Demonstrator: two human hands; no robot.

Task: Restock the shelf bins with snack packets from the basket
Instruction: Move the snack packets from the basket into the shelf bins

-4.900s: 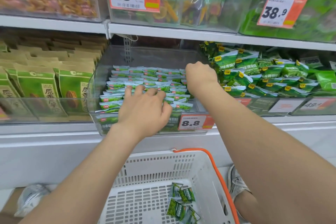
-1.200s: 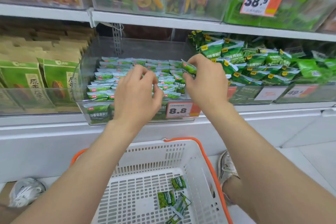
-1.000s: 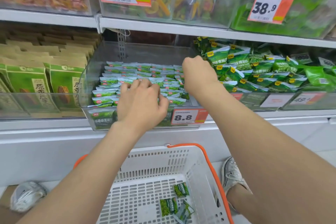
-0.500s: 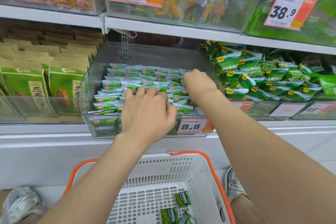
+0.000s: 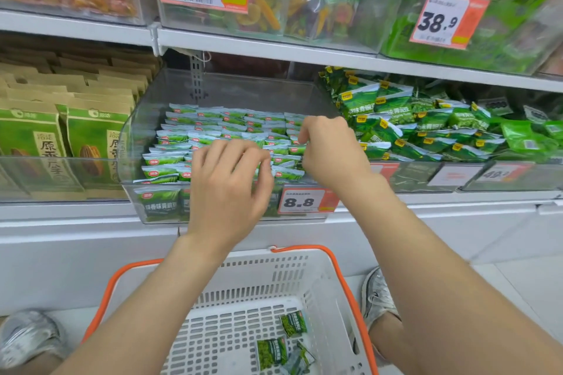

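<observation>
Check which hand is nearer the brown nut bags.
Left. The left hand is over the front of the middle bin, next to the brown nut bags; the right hand is beyond it, at that bin's right side.

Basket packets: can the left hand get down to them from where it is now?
Probably yes. The left hand is at the bin, just above the open-topped basket, and the loose packets lie uncovered on its floor.
</observation>
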